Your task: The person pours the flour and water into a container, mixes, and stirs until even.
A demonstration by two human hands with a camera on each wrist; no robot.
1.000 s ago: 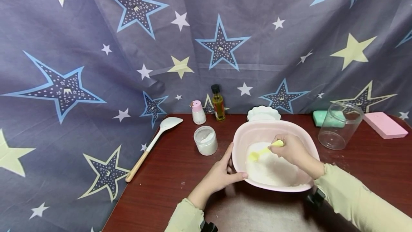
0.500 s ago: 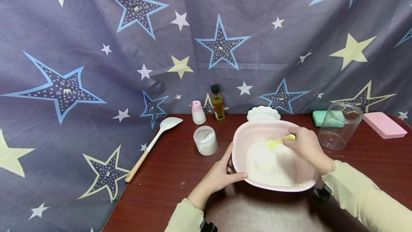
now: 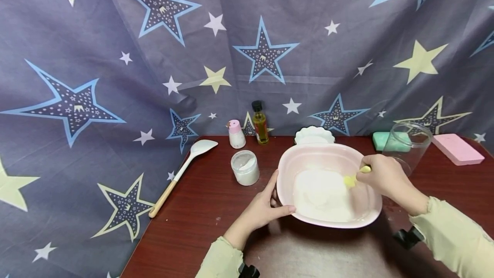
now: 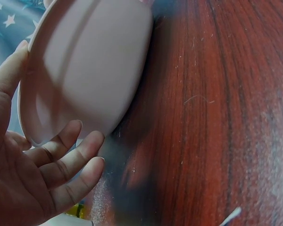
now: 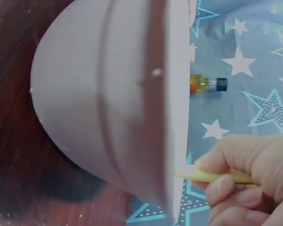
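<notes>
A pale pink basin (image 3: 287, 158) stands on the table with white powder (image 3: 322, 194) in its bottom. My left hand (image 3: 259, 210) holds its left side, thumb at the near rim and forefinger along the left edge. In the left wrist view the other fingers (image 4: 68, 169) curl by the outer wall. My right hand (image 3: 387, 177) pinches the handle of a small yellow spoon (image 3: 350, 181) over the basin's right inner side. Part of the handle (image 5: 203, 175) shows between thumb and fingers in the right wrist view; the basin wall hides the spoon's bowl there.
Left of the basin are an open jar (image 3: 245, 168) of white powder, a pink-capped shaker (image 3: 236, 135), an oil bottle (image 3: 260, 124) and a long spatula (image 3: 181, 173). Behind is a scalloped dish (image 3: 314, 135). A clear container (image 3: 411, 145), green sponge (image 3: 382, 140) and pink block (image 3: 458, 149) stand right.
My right hand has carried the yellow spoon rightward, from the powder's left part to the basin's right side. The left hand keeps its place on the basin.
</notes>
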